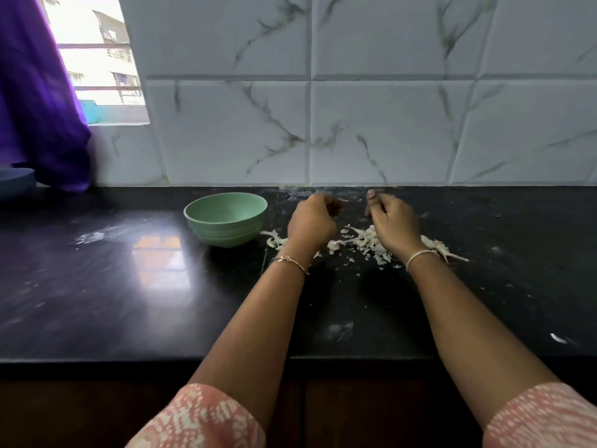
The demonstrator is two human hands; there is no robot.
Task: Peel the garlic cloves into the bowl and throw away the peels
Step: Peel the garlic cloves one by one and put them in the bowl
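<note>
Sleeves (200, 418): pink and white, lowest in the view, in front of the table's near edge.
Left hand (311, 221): up over the table, fingers curled in; I cannot tell if it holds anything.
Right hand (392, 224): near the left one, not touching it, fingers curled too; I cannot tell what is inside.
Garlic peels (368, 240): white pile on the table under both hands.
Bowl (226, 236): green, just left of the left hand.
Table (129, 286): black, wide bare room on the left.
Wall (387, 140): tiles close behind the hands.
</note>
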